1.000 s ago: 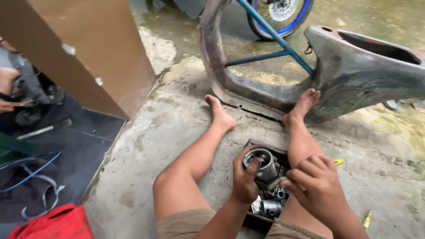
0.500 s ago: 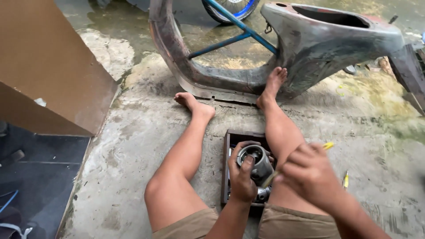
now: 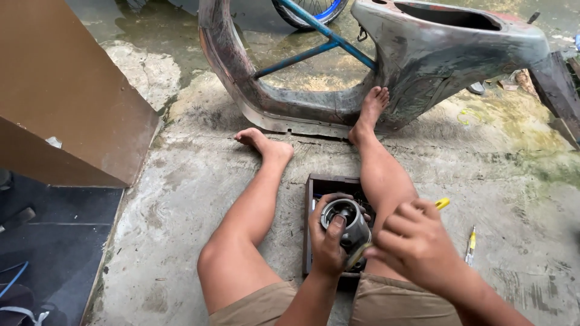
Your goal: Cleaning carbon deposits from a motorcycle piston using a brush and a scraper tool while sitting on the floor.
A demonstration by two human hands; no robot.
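Note:
I sit on a concrete floor with bare legs stretched out. My left hand [image 3: 329, 241] grips a round grey metal engine cylinder [image 3: 345, 218], thumb at its open bore, held over a dark shallow tray [image 3: 309, 199] between my legs. My right hand [image 3: 414, 241] is closed just right of the cylinder, with a thin tool tip [image 3: 356, 255] showing at its fingers; the tool itself is mostly hidden. A yellow-handled tool end [image 3: 442, 203] pokes out beyond my right knee.
A worn grey scooter body shell [image 3: 423, 66] lies ahead, my right foot against it. A blue bicycle frame and wheel [image 3: 314, 24] stand behind. A brown wooden panel [image 3: 66, 102] rises at left over a dark mat. A small yellow screwdriver [image 3: 470, 244] lies at right.
The view has swung right and down, so the brown panel and red item at left slid away. My hands stay on the cylinder over the tray; the right hand has closed in beside it.

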